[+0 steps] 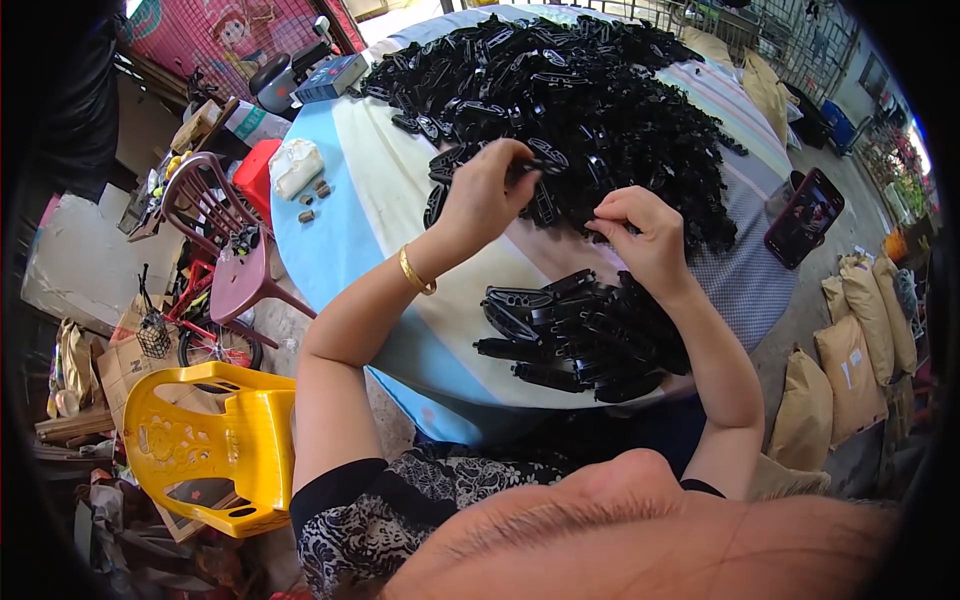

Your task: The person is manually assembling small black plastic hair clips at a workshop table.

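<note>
My left hand (485,197) is closed in a pinch on a black oval plastic piece (545,158), held over the near-left edge of a large heap. That heap (600,110) is made of many similar long black plastic pieces and covers the far part of the table. To the right, my right hand (648,235) has its thumb and fingertips pressed together; whatever is between them is too small and dark to make out. Closer to my body lies a smaller pile (590,335) of the same black pieces, left of my right forearm.
A striped cloth covers the round table (385,185). At its left edge are a white package (297,168) and several small brown bits; a blue box (330,78) stands farther back. A phone (805,217) leans at the right edge. Chairs stand left, including a yellow one (215,440); sacks (850,365) right.
</note>
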A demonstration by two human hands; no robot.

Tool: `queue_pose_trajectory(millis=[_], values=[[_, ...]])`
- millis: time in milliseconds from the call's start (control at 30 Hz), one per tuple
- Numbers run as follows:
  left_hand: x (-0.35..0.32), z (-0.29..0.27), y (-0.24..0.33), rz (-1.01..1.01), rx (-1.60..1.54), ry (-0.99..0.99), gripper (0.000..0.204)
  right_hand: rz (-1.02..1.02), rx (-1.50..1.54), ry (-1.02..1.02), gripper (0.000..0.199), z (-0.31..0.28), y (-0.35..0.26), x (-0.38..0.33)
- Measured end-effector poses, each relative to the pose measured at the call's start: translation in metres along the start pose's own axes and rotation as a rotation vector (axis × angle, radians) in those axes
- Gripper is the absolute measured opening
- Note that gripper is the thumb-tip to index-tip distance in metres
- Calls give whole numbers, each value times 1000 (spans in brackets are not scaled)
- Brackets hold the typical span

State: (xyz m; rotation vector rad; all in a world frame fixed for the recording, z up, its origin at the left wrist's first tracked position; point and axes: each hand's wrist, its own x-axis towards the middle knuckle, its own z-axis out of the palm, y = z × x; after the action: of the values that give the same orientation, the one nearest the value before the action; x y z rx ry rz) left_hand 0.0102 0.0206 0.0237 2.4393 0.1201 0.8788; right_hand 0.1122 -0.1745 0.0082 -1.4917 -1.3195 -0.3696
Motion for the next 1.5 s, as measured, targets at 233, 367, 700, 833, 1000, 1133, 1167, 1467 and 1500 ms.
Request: queue_pose_trajectory(millis=[233,367,700,833,1000,1133,1167,1467,1500], values=[[-15,17,9,-251,-771,-350,20,-77,-62,56,12,-1,-7,3],[-16,18,4,-379,-926,-399,24,-43,-50,12,11,-1,-8,2],[-19,29,2,-563,-1468,-426,28,-23,-33,68,11,0,-14,4],[-21,31,-1,-454,-1409,-436,26,-20,-27,45,11,0,-16,4],[-23,37,-4,-439,-1420,-408,26,-99,-109,9,12,0,-15,4],[-24,29,-1,-424,-1198,-367,31,-211,-244,-27,12,-1,-18,5],[-23,28,1,-438,-1115,-364,33,-230,-298,-63,12,-2,-19,4],[-24,19,22,-227,-1017,-266,30,480,108,-232,20,-2,-7,-2],[-26,18,24,-239,-985,-290,29,593,242,-351,22,-5,-5,-3]])
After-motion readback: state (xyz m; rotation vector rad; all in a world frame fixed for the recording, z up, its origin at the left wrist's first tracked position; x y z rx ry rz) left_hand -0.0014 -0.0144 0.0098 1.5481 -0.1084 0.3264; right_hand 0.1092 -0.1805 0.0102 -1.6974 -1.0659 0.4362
